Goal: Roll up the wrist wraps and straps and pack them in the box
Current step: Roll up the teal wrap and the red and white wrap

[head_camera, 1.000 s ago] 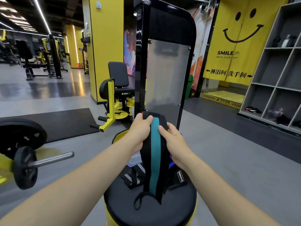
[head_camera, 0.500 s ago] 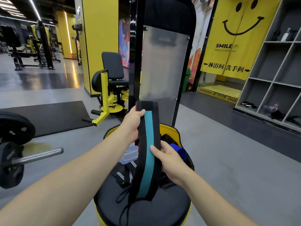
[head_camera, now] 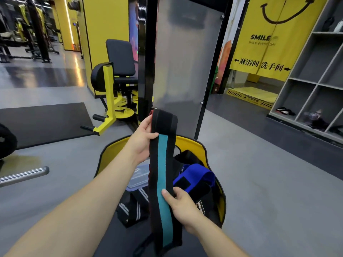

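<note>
Gym floor, grey and flanked by yellow pillars: you are holding a black wrist wrap [head_camera: 161, 175] with a teal stripe stretched lengthwise above a black padded seat [head_camera: 115, 236].

Your left hand [head_camera: 143, 143] is pinching the wrap near its upper end, thumb lying across the front edge, while your right hand [head_camera: 182, 204] is pinching it lower down, thumb pressing on the teal stripe. Its bottom end and thin loop are hanging just over the seat. Behind it on the seat, a blue wrap [head_camera: 194, 175] and black straps [head_camera: 133, 206] with white stripes are lying loose beside a clear plastic box [head_camera: 138, 178]. Grey shelving [head_camera: 313, 84] is standing to the right under a yellow smiley banner [head_camera: 278, 34].
</note>
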Motion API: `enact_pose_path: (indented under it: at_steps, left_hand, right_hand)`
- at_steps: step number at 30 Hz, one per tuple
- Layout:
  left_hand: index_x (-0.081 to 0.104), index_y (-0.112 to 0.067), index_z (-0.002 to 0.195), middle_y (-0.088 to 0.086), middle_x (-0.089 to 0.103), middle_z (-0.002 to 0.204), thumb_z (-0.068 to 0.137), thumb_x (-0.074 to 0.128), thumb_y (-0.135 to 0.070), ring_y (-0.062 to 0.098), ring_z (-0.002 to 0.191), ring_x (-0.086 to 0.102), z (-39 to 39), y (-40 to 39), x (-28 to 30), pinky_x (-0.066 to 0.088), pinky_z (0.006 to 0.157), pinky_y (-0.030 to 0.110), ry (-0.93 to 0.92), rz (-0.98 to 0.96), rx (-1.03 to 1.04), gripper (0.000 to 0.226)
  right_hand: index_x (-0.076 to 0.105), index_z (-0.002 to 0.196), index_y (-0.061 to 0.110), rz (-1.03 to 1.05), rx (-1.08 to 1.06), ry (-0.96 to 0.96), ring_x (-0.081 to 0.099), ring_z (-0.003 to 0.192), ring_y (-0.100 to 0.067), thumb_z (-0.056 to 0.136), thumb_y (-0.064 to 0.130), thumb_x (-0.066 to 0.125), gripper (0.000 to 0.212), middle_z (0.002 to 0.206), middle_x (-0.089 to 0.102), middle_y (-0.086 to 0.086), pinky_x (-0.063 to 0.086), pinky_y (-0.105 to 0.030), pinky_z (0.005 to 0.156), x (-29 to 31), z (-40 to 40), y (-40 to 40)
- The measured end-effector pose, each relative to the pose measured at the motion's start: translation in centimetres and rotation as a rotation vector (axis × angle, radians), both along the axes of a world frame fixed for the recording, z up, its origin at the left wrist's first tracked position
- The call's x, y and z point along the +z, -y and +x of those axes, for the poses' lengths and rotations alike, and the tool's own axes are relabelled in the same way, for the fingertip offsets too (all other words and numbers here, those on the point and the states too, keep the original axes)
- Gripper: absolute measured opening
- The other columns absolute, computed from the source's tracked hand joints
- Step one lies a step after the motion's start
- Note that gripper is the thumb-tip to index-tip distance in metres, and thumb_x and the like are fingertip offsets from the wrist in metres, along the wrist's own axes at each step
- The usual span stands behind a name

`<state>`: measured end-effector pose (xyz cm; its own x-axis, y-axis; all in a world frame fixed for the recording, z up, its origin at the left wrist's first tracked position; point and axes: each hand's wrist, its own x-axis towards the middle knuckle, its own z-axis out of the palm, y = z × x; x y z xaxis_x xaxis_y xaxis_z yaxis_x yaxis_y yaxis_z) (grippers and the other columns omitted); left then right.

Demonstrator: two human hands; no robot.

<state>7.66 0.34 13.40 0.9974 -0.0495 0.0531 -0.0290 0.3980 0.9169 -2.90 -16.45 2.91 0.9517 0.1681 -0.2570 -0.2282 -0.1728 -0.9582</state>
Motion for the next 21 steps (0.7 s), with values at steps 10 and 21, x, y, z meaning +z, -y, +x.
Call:
enact_pose_path:
  at_steps: [10, 21]
  left_hand:
    - [0.049, -0.022, 0.149, 0.005, 0.064, 0.143, 0.093, 0.035, 0.021, 0.032, 0.128, 0.064, 4.3, -1.0, -11.5, 0.055, 0.096, 0.051, -0.222, -0.015, 0.031, 0.072]
    - [0.051, -0.021, 0.147, 0.011, 0.065, 0.136, 0.100, 0.038, 0.016, 0.033, 0.121, 0.066, 2.2, -1.0, -9.7, 0.059, 0.083, 0.043, -0.237, -0.102, 0.067, 0.061]
  right_hand:
    - [0.061, 0.118, 0.005, -0.026, -0.004, -0.265, 0.073, 0.091, -0.011, 0.098, 0.003, 0.063, 0.021, 0.107, 0.076, -0.004, 0.055, -0.017, 0.073, -9.4, 1.1, 0.4]
    - [0.057, 0.126, 0.018, -0.090, -0.013, -0.182, 0.072, 0.106, -0.013, 0.099, 0.010, 0.063, 0.029, 0.115, 0.075, 0.002, 0.056, -0.030, 0.098, -9.0, -0.1, 0.1]
